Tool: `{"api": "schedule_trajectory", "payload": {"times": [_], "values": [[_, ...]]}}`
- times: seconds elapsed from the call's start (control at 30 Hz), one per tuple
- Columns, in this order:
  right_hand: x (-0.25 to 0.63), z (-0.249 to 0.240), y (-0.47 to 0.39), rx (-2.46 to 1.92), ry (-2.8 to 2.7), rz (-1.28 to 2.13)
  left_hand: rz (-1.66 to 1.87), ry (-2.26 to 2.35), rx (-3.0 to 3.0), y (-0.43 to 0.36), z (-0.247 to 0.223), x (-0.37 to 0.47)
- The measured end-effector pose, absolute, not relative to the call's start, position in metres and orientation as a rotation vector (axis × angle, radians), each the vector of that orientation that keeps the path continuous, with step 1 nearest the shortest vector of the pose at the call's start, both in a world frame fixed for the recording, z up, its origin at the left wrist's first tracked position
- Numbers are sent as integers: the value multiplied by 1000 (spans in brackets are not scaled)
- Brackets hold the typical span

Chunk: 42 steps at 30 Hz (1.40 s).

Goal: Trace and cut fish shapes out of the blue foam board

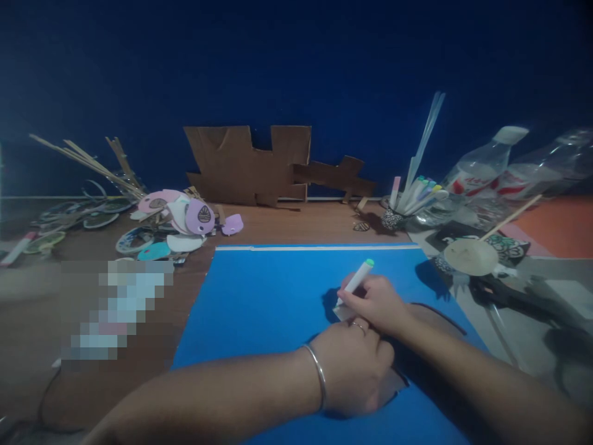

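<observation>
A large blue sheet (278,296) lies flat on the wooden table in front of me. My right hand (375,303) grips a white marker with a green end (357,278), its tip down on a small pale piece (341,313) lying on the blue sheet. My left hand (354,368), with a ring and a metal bangle on the wrist, rests palm down just below the right hand, pressing on the sheet and a dark flat shape (433,318) that shows under both hands.
A pile of coloured paper cut-outs (178,222) and wooden sticks (92,162) lies at the back left. Cardboard pieces (250,164) lean on the blue wall. A cup of markers (407,204), plastic bottles (486,167), a round disc on a stick (470,256) and a black tool (514,296) crowd the right.
</observation>
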State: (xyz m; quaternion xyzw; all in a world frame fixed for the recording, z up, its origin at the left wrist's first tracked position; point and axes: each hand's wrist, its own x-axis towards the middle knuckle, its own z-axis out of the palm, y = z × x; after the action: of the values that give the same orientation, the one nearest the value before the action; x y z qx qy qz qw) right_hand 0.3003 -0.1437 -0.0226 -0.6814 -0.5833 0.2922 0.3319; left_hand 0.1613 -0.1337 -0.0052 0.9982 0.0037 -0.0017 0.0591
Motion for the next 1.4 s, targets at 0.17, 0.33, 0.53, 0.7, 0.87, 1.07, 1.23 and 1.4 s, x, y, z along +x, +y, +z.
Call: {"api": "schedule_trajectory", "payload": {"times": [0.17, 0.33, 0.53, 0.7, 0.87, 1.07, 1.23, 1.4], "values": [[301, -23, -143, -1813, -1524, 763, -53, 1, 3004, -133, -2, 162], [301, -21, -142, -1846, -1522, 749, -22, 8, 2997, -133, -2, 162], [303, -24, -142, -1844, -1533, 718, -21, 32, 3004, -134, -4, 162], [305, -24, -142, -1858, -1527, 712, -3, 27, 3014, -135, -5, 162], [307, -23, -143, -1870, -1538, 669, 4, 39, 3017, -135, -5, 162], [311, -25, -142, -1890, -1541, 653, 18, 37, 2992, -133, -4, 162], [314, -26, -141, -1908, -1521, 639, -13, 47, 2962, -130, -3, 164], [314, -25, -141, -1914, -1497, 653, -2, 60, 2943, -129, -2, 165]]}}
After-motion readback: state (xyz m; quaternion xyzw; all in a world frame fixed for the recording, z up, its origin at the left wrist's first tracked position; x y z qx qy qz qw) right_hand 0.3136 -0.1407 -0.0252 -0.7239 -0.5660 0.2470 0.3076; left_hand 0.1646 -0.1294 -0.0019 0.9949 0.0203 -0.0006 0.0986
